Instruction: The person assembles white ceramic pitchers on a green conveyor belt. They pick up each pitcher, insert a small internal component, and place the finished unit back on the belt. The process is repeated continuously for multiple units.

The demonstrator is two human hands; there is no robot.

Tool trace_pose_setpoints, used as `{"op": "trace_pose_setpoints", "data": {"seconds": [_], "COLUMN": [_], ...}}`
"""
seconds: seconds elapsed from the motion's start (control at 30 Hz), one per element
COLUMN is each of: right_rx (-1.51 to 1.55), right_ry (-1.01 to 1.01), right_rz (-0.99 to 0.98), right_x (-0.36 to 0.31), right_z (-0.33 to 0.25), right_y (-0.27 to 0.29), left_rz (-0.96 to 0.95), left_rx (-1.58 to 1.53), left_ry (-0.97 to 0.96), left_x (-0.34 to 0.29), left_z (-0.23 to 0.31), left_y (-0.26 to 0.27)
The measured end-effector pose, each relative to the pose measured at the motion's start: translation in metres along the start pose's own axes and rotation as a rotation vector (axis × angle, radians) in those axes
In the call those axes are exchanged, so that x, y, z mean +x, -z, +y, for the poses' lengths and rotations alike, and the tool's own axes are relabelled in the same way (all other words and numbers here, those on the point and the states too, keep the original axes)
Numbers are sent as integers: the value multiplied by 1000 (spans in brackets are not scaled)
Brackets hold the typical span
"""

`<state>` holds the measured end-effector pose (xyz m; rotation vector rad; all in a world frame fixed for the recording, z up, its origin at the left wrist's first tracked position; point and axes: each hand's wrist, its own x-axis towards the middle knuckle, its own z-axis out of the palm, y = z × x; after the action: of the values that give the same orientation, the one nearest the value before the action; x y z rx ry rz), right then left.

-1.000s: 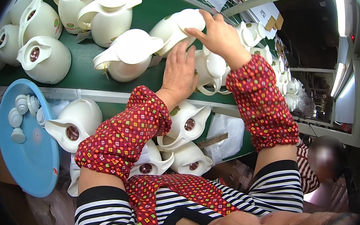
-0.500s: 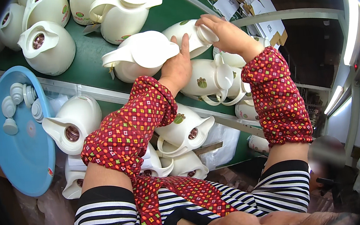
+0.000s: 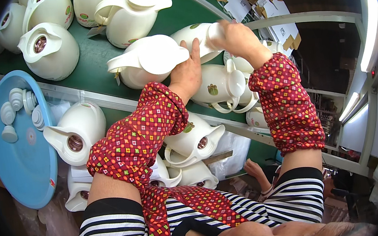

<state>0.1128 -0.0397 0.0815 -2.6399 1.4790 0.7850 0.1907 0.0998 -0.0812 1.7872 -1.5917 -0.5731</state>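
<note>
Near the top centre, my right hand is closed round the white lid of a cream vacuum jug that leans over on the green work surface. My left hand rests against that jug, its visible fingers stretched and apart. Just left of it stands another lidded cream jug, its spout end touching or very close to my fingers. Below my right hand, a lidded jug with a green leaf print lies tilted, handle toward me. Part of the leaning jug's body is hidden by my left hand.
At left is a blue basin holding several white stoppers. Open jugs lie along the near edge; more stand at top left. Cardboard pieces lie beyond the metal rail. Another person's hand shows at lower right.
My right hand has turned on the lid, its fingers now curled round it. My left hand has barely moved. Another person's hand has come into view at lower right.
</note>
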Motion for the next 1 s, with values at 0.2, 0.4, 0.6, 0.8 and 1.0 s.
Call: {"op": "trace_pose_setpoints", "data": {"seconds": [0.2, 0.4, 0.6, 0.8, 1.0], "right_rx": [-11, 4, -19, -33, -67], "right_ry": [214, -67, 454, -181, -370], "right_rz": [301, 111, 261, 249, 127], "right_x": [-18, -13, -13, 4, 17], "right_z": [8, -7, 23, -18, -34], "right_y": [-15, -6, -19, -43, -25], "left_rz": [4, -13, 5, 13, -79], "left_rx": [-41, -39, -13, 28, 9], "left_ry": [0, 14, 14, 9, 35], "left_x": [0, 1, 0, -1, 1], "left_z": [1, 4, 4, 4, 9], "left_y": [2, 5, -2, -4, 9]}}
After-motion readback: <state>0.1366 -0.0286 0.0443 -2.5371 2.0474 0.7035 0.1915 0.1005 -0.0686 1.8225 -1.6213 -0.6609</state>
